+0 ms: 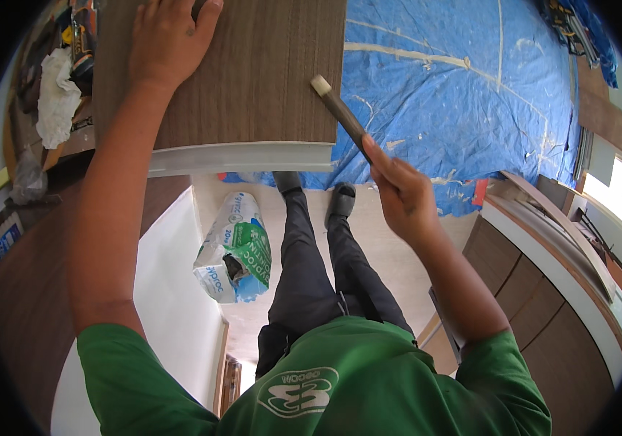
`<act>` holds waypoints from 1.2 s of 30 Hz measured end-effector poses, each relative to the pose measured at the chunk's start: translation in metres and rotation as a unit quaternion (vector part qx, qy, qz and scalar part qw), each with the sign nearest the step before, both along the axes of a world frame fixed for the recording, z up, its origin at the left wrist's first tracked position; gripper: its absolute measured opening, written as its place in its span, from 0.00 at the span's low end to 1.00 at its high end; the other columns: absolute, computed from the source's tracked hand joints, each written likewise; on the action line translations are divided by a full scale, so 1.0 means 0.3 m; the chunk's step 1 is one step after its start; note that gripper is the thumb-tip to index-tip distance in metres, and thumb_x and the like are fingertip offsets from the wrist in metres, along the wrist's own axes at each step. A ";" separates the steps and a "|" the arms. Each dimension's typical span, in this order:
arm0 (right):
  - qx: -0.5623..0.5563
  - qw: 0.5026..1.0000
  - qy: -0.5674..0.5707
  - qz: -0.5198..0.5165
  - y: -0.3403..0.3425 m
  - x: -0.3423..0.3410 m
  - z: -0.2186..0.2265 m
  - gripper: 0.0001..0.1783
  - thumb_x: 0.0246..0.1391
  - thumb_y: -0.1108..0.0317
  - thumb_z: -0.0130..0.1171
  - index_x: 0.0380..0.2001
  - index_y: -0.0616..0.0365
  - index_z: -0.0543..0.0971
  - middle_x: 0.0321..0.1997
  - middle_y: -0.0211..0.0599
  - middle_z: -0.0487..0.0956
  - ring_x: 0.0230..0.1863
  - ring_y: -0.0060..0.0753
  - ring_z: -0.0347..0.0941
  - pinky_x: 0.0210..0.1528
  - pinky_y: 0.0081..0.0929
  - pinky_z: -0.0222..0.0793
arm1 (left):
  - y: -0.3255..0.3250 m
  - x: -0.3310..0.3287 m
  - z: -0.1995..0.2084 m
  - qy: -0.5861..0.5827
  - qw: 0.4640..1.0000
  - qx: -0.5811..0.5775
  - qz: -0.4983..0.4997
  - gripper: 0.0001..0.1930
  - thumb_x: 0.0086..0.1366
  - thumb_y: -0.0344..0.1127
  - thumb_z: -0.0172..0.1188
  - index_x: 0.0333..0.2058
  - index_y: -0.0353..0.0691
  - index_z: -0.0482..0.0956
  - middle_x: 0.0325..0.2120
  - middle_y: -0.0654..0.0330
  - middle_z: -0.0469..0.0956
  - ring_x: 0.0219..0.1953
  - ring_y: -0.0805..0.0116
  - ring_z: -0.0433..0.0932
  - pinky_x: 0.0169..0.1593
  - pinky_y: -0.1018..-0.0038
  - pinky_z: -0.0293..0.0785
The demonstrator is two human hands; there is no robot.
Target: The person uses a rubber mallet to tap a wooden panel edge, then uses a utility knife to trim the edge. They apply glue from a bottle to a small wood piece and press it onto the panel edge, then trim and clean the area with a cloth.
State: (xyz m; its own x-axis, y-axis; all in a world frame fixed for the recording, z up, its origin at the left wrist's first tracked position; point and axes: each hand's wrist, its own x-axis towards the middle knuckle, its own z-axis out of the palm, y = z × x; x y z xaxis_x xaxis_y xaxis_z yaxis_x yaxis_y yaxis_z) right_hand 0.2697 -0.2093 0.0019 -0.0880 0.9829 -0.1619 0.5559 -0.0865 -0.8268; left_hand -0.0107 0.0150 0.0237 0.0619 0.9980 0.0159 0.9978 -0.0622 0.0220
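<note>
1. Head view, looking straight down: one wood-grain laminated panel (253, 73) lies flat with its pale edge (242, 157) toward the person.
2. Left hand (169, 40) rests open, palm down, on the panel's far left part; it grasps nothing and seems to press the board to steady it.
3. Right hand (398, 190) is clenched round the dark handle of one tool (340, 112). The pale tip points up-left and sits over the panel's right edge; whether it touches, I cannot tell.
4. The handle is held low, likely for reach along that edge.
5. One blue tarpaulin (463, 87) covers the surface to the right of the panel, streaked white.
6. On the floor: one printed plastic bag (234, 247), beside two dark shoes (341, 196).
7. One white rag (56, 98) lies at far left.
</note>
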 end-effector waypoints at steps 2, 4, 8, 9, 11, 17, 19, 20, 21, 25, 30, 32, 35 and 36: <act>-0.023 0.998 -0.052 0.020 0.114 -0.002 -0.008 0.28 0.69 0.73 0.55 0.69 0.37 0.75 0.28 0.49 0.78 0.28 0.40 0.79 0.36 0.36 0.74 | -0.008 0.005 -0.007 -0.009 1.000 0.018 -0.009 0.33 0.79 0.51 0.44 0.74 0.36 0.59 0.77 0.48 0.55 0.79 0.52 0.51 0.81 0.57 0.42; -0.004 1.000 0.012 -0.005 0.259 -0.036 -0.025 0.27 0.68 0.76 0.57 0.68 0.43 0.77 0.28 0.42 0.79 0.30 0.26 0.73 0.40 0.26 0.73 | -0.010 0.017 -0.010 -0.011 1.000 0.022 -0.018 0.33 0.79 0.51 0.45 0.73 0.36 0.60 0.76 0.47 0.56 0.79 0.51 0.51 0.80 0.56 0.43; -0.013 0.999 -0.048 -0.004 0.193 -0.036 0.008 0.27 0.68 0.77 0.58 0.67 0.45 0.77 0.30 0.40 0.80 0.33 0.19 0.72 0.42 0.20 0.71 | -0.011 -0.002 -0.014 -0.015 0.999 0.028 -0.034 0.33 0.79 0.50 0.45 0.73 0.35 0.60 0.76 0.46 0.56 0.79 0.50 0.52 0.80 0.55 0.43; -0.010 0.999 -0.030 0.000 0.128 -0.020 0.013 0.28 0.68 0.76 0.57 0.68 0.42 0.77 0.29 0.43 0.80 0.31 0.27 0.74 0.40 0.26 0.72 | -0.011 -0.009 -0.011 -0.018 0.998 0.037 -0.042 0.33 0.79 0.50 0.45 0.73 0.35 0.60 0.76 0.46 0.57 0.78 0.49 0.52 0.80 0.54 0.43; -0.007 1.000 0.006 0.007 0.023 0.000 0.035 0.29 0.68 0.74 0.56 0.69 0.36 0.76 0.28 0.48 0.79 0.28 0.45 0.77 0.37 0.37 0.74 | -0.002 -0.013 -0.006 -0.006 0.999 0.023 -0.031 0.33 0.79 0.50 0.45 0.73 0.34 0.60 0.75 0.45 0.57 0.78 0.49 0.52 0.80 0.54 0.43; 0.042 0.998 0.047 -0.006 0.301 -0.063 -0.017 0.26 0.68 0.77 0.58 0.67 0.45 0.78 0.28 0.38 0.80 0.31 0.18 0.71 0.41 0.22 0.72 | 0.015 -0.012 -0.026 -0.006 0.999 0.026 -0.040 0.33 0.79 0.50 0.45 0.73 0.34 0.60 0.75 0.45 0.57 0.78 0.49 0.52 0.80 0.54 0.43; 0.008 1.000 -0.008 -0.007 0.227 -0.047 -0.006 0.27 0.68 0.77 0.58 0.68 0.45 0.77 0.28 0.38 0.79 0.31 0.19 0.71 0.41 0.22 0.72 | 0.004 -0.003 -0.019 -0.006 0.999 0.022 -0.036 0.33 0.79 0.50 0.45 0.73 0.34 0.59 0.75 0.45 0.57 0.78 0.49 0.52 0.80 0.55 0.42; -0.009 0.999 -0.037 -0.009 0.176 -0.036 0.000 0.27 0.68 0.78 0.57 0.68 0.45 0.77 0.28 0.38 0.79 0.31 0.19 0.71 0.41 0.22 0.72 | -0.004 0.002 -0.014 -0.007 0.999 0.020 -0.036 0.33 0.79 0.50 0.44 0.74 0.34 0.58 0.76 0.45 0.56 0.78 0.49 0.52 0.80 0.55 0.42; -0.020 0.999 -0.027 -0.002 0.105 -0.016 0.006 0.27 0.68 0.77 0.58 0.68 0.45 0.77 0.29 0.39 0.80 0.32 0.19 0.71 0.41 0.22 0.72 | -0.005 0.000 -0.012 -0.007 0.999 0.020 -0.035 0.34 0.79 0.50 0.44 0.74 0.35 0.57 0.76 0.45 0.56 0.79 0.49 0.52 0.80 0.55 0.42; -0.062 0.997 -0.044 0.024 0.053 0.010 0.027 0.28 0.69 0.75 0.58 0.69 0.42 0.76 0.32 0.39 0.82 0.34 0.17 0.72 0.42 0.22 0.73 | 0.019 -0.049 -0.099 -0.043 0.987 0.126 -0.086 0.30 0.77 0.51 0.48 0.69 0.39 0.68 0.74 0.48 0.61 0.77 0.49 0.56 0.79 0.52 0.46; 0.043 0.999 -0.002 -0.011 0.354 -0.035 -0.024 0.24 0.72 0.69 0.56 0.68 0.41 0.77 0.26 0.27 0.75 0.27 0.18 0.69 0.35 0.22 0.71 | 0.123 -0.163 -0.217 -0.071 0.957 0.200 -0.197 0.32 0.77 0.58 0.49 0.72 0.49 0.67 0.74 0.53 0.62 0.76 0.48 0.58 0.77 0.51 0.51; 0.030 0.996 0.056 -0.064 0.370 -0.015 0.001 0.23 0.72 0.68 0.56 0.68 0.42 0.77 0.25 0.23 0.73 0.24 0.15 0.66 0.29 0.19 0.68 | 0.127 -0.166 -0.216 -0.038 0.960 0.184 -0.207 0.34 0.76 0.61 0.49 0.73 0.50 0.64 0.75 0.54 0.61 0.77 0.49 0.57 0.77 0.50 0.50; -0.094 0.951 0.218 -0.199 0.294 0.055 0.123 0.24 0.73 0.68 0.54 0.69 0.43 0.76 0.23 0.18 0.67 0.18 0.08 0.59 0.18 0.14 0.57 | 0.099 -0.162 -0.172 0.061 0.965 0.149 -0.205 0.38 0.75 0.66 0.49 0.75 0.52 0.61 0.76 0.56 0.58 0.78 0.50 0.54 0.78 0.49 0.47; -0.107 0.951 0.196 -0.216 0.244 0.094 0.132 0.25 0.73 0.69 0.53 0.70 0.43 0.75 0.23 0.18 0.67 0.18 0.09 0.59 0.18 0.15 0.58 | 0.089 -0.124 -0.156 0.093 0.965 0.137 -0.205 0.40 0.74 0.68 0.48 0.76 0.53 0.59 0.77 0.57 0.57 0.78 0.51 0.53 0.78 0.48 0.46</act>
